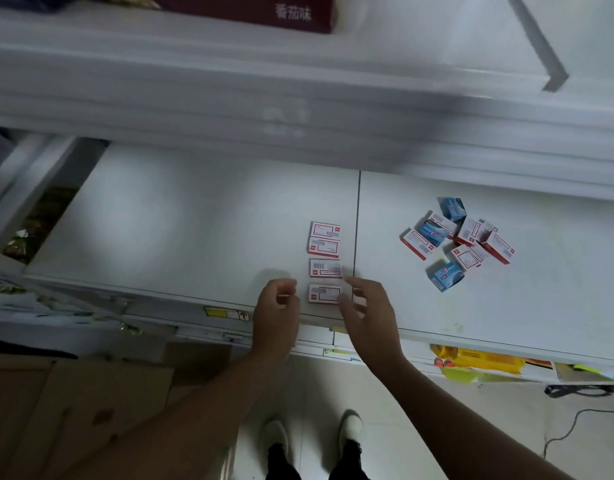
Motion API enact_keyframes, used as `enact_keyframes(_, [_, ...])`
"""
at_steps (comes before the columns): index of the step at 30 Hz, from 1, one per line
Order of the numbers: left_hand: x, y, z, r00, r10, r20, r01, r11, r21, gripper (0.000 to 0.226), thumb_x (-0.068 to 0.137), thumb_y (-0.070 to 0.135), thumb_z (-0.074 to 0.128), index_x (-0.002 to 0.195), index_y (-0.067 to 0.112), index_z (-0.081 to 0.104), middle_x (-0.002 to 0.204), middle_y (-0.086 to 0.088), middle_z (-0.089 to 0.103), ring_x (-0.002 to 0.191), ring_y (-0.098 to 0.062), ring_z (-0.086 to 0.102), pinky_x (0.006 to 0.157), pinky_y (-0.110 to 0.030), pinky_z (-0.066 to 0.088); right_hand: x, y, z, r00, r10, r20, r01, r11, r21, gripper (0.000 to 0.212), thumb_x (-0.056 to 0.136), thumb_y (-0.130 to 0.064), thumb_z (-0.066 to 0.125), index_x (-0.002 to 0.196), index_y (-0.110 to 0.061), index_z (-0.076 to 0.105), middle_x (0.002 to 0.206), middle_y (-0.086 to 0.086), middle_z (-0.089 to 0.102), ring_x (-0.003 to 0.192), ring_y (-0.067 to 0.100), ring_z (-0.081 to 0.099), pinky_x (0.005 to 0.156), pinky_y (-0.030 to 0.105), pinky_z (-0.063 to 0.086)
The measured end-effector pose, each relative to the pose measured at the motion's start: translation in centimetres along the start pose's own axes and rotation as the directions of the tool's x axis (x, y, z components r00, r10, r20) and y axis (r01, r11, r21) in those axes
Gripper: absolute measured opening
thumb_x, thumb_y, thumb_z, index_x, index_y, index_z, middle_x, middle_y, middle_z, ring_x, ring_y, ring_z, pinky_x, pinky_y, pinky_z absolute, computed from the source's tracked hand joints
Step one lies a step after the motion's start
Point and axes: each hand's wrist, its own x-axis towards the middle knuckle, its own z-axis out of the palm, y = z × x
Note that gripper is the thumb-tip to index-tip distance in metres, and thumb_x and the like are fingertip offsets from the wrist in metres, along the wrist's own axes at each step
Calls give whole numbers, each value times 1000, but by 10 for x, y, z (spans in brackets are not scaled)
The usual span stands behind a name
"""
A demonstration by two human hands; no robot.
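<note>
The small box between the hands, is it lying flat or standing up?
Lying flat: the box shows its broad labelled face upward on the white shelf, in line with three others.

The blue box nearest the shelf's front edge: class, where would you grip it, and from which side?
Probably pinch the blue box across its two long sides, coming from above on the near side: it lies flat and skewed, bare shelf in front, while a red-and-white box crowds its far end.

The left hand (276, 308) and right hand (366, 306) are flanking the nearest box (324, 293) of a column (324, 251) lying on the shelf (194, 220)
</note>
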Motion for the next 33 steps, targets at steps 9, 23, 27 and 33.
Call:
enact_keyframes(9, [-10, 21, 48, 991, -116, 70, 132, 942, -308, 51, 115, 44, 37, 163, 28, 40, 157, 11, 51, 142, -13, 49, 112, -22, 39, 5, -14, 29, 965, 231, 126, -263, 850, 456, 38, 113, -39, 35, 149, -49, 30, 122, -62, 40, 114, -36, 40, 85, -6, 36])
enact_keyframes(23, [23, 40, 57, 979, -124, 162, 194, 818, -542, 52, 116, 50, 31, 156, 23, 49, 145, -6, 66, 133, -28, 64, 116, -51, 51, 38, -21, 57, 961, 261, 94, -269, 795, 543, 52, 112, -45, 34, 162, -36, 25, 153, -21, 43, 133, -4, 48, 106, 18, 40])
enact_keyframes(27, [37, 46, 54, 979, -71, 190, 161, 843, -514, 53, 116, 48, 29, 159, 21, 46, 147, -6, 64, 133, -24, 64, 116, -47, 51, 47, -24, 58, 960, 257, 110, -273, 774, 571, 53, 112, -45, 34, 163, -32, 28, 158, -13, 44, 140, 6, 47, 117, 31, 40])
enact_keyframes(33, [55, 47, 61, 973, -55, 222, 161, 855, -493, 54, 117, 48, 27, 159, 22, 48, 149, -3, 63, 137, -22, 61, 120, -48, 47, 65, -24, 55, 962, 257, 88, -262, 793, 550, 39, 112, -47, 34, 150, -44, 42, 135, -34, 54, 117, -20, 53, 101, 14, 42])
